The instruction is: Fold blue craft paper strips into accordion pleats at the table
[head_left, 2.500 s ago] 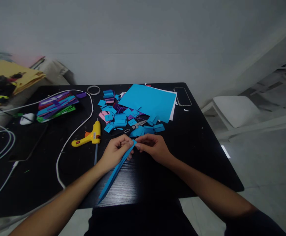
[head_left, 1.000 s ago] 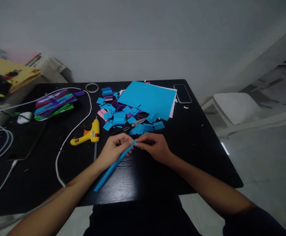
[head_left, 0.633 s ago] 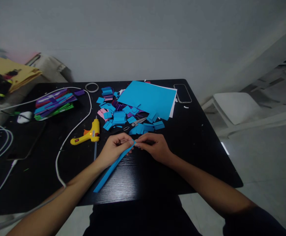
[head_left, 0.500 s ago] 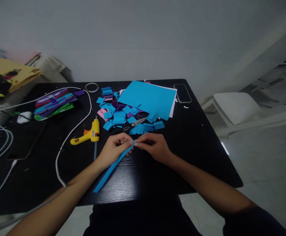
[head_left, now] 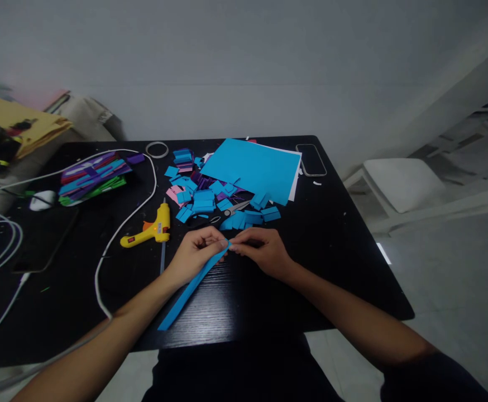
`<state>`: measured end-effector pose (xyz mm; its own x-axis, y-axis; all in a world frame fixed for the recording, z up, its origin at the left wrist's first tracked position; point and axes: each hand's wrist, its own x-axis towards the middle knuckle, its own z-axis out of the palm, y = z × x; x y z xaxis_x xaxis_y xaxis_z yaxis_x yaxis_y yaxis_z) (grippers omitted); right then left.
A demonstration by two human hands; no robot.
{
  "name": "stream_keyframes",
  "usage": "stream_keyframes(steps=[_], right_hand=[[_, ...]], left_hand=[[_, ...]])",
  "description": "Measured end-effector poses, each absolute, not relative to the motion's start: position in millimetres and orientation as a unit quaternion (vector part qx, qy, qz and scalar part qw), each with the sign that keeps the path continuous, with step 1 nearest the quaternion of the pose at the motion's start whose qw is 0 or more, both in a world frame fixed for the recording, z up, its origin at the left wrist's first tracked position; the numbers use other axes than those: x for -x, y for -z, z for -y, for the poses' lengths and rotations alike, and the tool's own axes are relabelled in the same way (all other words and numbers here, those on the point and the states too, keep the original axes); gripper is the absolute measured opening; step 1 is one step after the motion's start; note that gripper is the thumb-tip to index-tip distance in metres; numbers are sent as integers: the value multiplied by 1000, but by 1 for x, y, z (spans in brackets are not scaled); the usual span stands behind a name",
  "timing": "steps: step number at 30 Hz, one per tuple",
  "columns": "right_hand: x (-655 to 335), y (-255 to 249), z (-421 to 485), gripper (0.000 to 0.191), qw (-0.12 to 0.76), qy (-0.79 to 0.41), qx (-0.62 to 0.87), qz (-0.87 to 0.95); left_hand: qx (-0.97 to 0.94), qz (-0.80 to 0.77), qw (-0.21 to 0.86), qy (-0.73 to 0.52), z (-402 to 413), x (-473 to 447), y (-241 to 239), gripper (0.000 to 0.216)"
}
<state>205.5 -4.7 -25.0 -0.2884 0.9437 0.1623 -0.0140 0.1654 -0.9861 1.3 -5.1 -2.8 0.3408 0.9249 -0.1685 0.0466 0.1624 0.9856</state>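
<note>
Blue and narrow, a paper strip is pinched at its far end by the left hand and the right hand, over the black table; a yellow hot-glue gun is laid to the left.

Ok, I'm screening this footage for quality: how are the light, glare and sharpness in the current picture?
Head view, overall: dim, greyish light; head view, lower middle: pale glare on the black table, just right of the blue strip; head view, right side: the white seat looks soft; head view, centre: the yellow glue gun shows clearer outlines, its label unreadable.
</note>
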Motion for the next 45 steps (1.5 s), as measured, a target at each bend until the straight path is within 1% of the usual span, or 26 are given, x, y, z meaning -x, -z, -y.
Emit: stream_keyframes(steps=[5,11,19,25,31,45], right_hand=[[-205,26,5,12,459,-518,383,612],[-205,25,5,8,462,-522,382,607],[-205,23,5,9,457,-530,385,602],[-204,25,5,14,453,-530,391,601],[-204,26,5,10,456,-528,390,601],[-204,25,5,9,448,-511,400,615]], left_hand=[[-531,-454,622,-353,5,-2,2,25],[-523,-457,629,-350,4,-2,4,23],[-521,-462,630,-345,4,-3,2,24],[-524,-457,628,-348,4,-2,6,24],[-527,-459,626,-346,4,-2,5,24],[-535,-463,620,-340,4,-2,2,24]])
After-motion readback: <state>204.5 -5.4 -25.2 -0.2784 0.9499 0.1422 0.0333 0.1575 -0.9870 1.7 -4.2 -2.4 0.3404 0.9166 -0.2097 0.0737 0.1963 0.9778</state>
